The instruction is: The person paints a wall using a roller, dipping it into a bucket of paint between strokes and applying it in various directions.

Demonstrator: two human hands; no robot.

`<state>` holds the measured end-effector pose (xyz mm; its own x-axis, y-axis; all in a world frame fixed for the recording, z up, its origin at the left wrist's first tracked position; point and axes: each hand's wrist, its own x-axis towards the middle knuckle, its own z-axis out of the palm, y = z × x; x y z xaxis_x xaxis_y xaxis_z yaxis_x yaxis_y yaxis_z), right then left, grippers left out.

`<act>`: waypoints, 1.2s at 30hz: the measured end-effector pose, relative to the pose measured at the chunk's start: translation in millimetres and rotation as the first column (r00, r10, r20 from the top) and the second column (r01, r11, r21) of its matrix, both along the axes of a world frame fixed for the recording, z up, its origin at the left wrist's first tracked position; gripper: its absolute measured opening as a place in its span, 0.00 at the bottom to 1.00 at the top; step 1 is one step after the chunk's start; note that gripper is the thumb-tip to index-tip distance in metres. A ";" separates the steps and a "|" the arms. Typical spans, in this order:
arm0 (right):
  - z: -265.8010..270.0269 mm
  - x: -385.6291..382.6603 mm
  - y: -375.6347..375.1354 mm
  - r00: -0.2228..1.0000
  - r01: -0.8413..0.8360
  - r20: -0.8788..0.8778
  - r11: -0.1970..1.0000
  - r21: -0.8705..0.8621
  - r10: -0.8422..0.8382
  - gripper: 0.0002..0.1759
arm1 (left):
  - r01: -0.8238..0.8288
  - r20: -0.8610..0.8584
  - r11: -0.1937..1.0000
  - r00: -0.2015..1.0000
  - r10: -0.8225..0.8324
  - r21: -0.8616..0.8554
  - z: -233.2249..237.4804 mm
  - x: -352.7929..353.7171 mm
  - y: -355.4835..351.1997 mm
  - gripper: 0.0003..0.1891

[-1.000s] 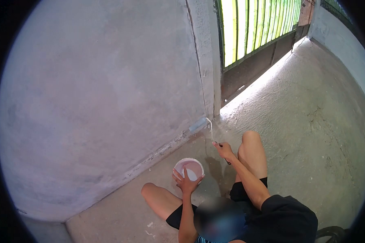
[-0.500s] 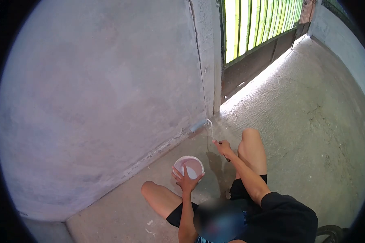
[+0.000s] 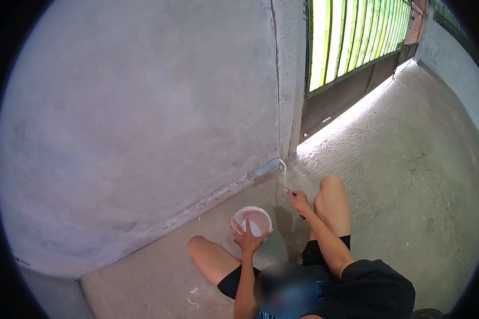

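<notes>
A round white bucket [image 3: 266, 214] with pale paint inside stands on the floor in front of me. My left hand [image 3: 248, 240] grips its near rim, with the fingers spread over the edge and the inner wall. My right hand [image 3: 298, 202] is closed round the dark handle of a paint roller. The roller [image 3: 268, 168] has a bluish sleeve on a white bent wire frame, and lies against the foot of the wall, close to the corner by the gate.
The grey plastered wall [image 3: 143, 122] rises on the left, with a vertical crack near its right edge. A barred metal gate [image 3: 351, 87] stands beyond. My bare knees flank the bucket on the concrete floor [image 3: 399, 196]. A low wall runs along the far right.
The view has shifted slightly, so the wall, gate and bucket sit a little further right and lower. Both hands keep their holds, and the roller stays at the wall's foot.
</notes>
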<state>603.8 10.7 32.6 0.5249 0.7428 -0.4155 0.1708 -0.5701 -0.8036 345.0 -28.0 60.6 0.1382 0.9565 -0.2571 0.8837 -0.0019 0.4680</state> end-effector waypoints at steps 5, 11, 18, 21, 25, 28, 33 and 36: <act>55.5 -6.6 -13.2 0.983 -0.024 -0.179 0.991 0.130 0.047 0.29 | 0.002 -0.001 1.000 1.000 -0.002 0.011 -1.1 -1.2 3.6 0.62; 103.1 -10.0 -18.6 0.863 -0.127 -0.464 0.975 0.182 0.199 0.27 | -0.006 0.002 1.000 1.000 0.006 0.024 4.2 0.1 2.1 0.62; 70.7 -33.6 -10.9 0.867 -0.095 -0.457 0.966 0.240 0.199 0.25 | -0.007 0.022 0.999 1.000 0.006 0.036 4.0 0.3 1.3 0.61; 53.0 -39.2 -8.5 0.813 -0.063 -0.569 0.990 0.127 0.125 0.27 | 0.001 0.022 0.999 1.000 -0.002 0.038 3.6 -0.1 0.8 0.61; 54.2 -48.9 -6.2 0.815 -0.043 -0.571 0.993 0.106 0.096 0.27 | -0.013 0.016 1.000 1.000 0.013 0.011 9.5 1.0 4.6 0.61; 60.1 -48.6 -8.0 0.824 -0.020 -0.558 0.988 0.153 0.103 0.27 | -0.003 0.007 1.000 1.000 0.003 0.019 6.1 0.1 3.6 0.62; 62.4 -45.1 -11.0 0.832 -0.058 -0.537 0.984 0.169 0.141 0.26 | -0.005 -0.031 1.000 0.999 0.004 -0.013 5.8 1.8 5.1 0.63; 72.2 -42.3 -9.6 0.831 -0.066 -0.539 0.987 0.146 0.136 0.26 | -0.018 -0.007 1.000 1.000 0.018 -0.011 7.3 2.0 1.9 0.62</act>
